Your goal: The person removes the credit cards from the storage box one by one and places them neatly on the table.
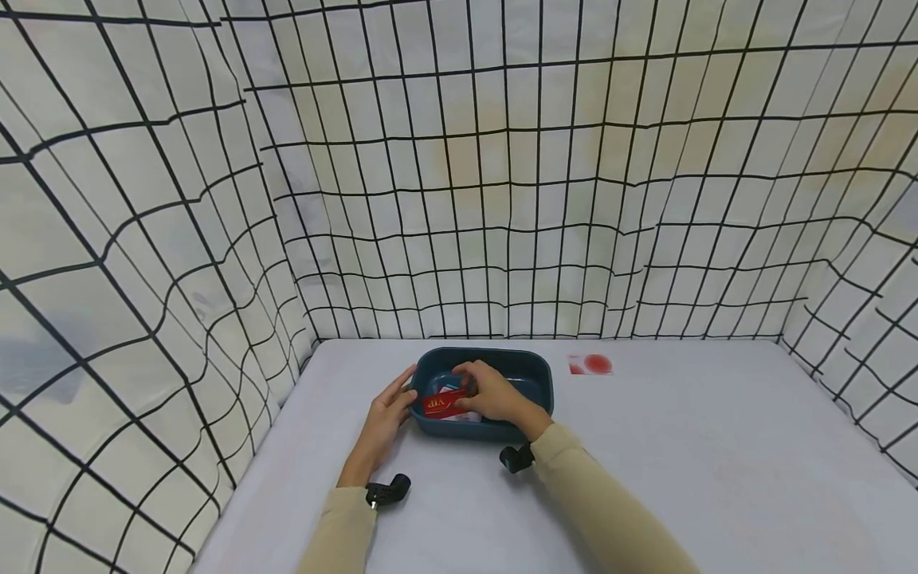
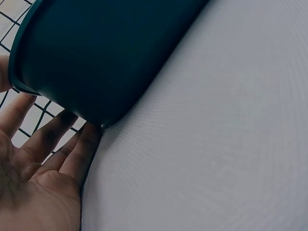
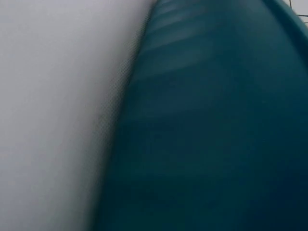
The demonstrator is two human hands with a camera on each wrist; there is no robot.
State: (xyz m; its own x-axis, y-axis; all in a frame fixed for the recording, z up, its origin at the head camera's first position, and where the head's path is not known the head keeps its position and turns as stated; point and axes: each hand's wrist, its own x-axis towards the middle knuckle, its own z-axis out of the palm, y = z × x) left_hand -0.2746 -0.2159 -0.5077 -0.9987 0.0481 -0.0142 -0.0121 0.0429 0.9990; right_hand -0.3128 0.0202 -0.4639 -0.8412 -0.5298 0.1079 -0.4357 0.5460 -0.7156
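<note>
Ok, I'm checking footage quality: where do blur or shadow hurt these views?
Head: soft, even light, VIP legible on the red card; left wrist: dim, the left hand partly shadowed; right wrist: the teal bin and tabletop blurred.

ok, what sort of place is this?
Probably a staged recording booth: black mesh over pale sheeting closes in three sides around a plain white tabletop, and there are two wrist-worn black devices, apparently cameras.
</note>
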